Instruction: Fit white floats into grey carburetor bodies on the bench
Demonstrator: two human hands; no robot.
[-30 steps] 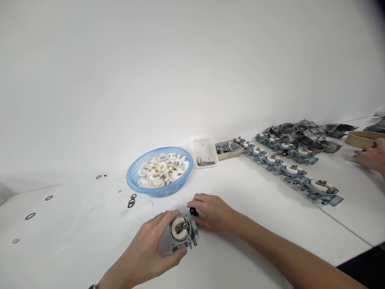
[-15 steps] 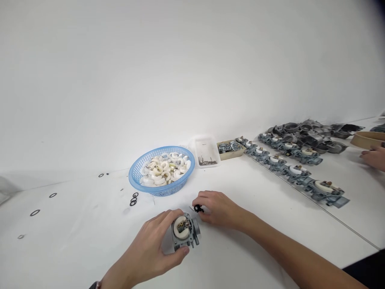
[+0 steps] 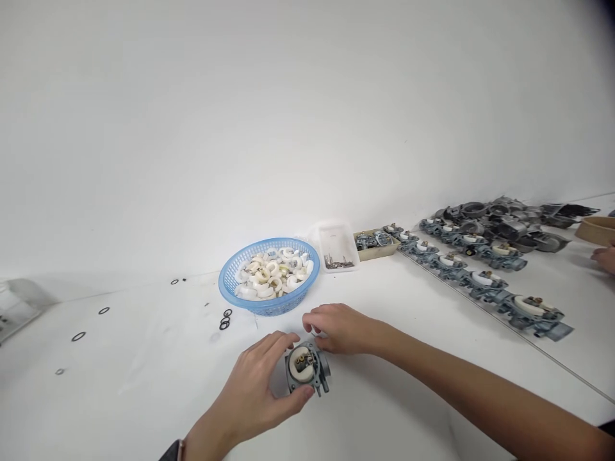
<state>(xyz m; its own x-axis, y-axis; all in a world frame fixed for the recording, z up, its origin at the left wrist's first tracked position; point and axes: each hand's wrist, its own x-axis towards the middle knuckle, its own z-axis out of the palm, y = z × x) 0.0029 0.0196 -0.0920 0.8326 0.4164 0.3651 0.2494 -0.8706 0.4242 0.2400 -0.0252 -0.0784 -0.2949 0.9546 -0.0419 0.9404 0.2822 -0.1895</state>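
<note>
Your left hand (image 3: 257,383) is clasped around the carburettor (image 3: 303,366), at your palm's three o'clock; its long axis is unclear. Your curled right hand (image 3: 343,328) lies just beyond, at one; its pinch cannot be told. Left fingertips (image 3: 291,338) crowd eleven; farther out, the basket (image 3: 273,308).

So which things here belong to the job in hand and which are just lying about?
Likely the job:
metal body in the left hand
matching bodies in rows
blue basket of white C-shaped pieces
white tray of thin metal pieces

Seemingly lying about:
loose black rings
small grey piece
</note>
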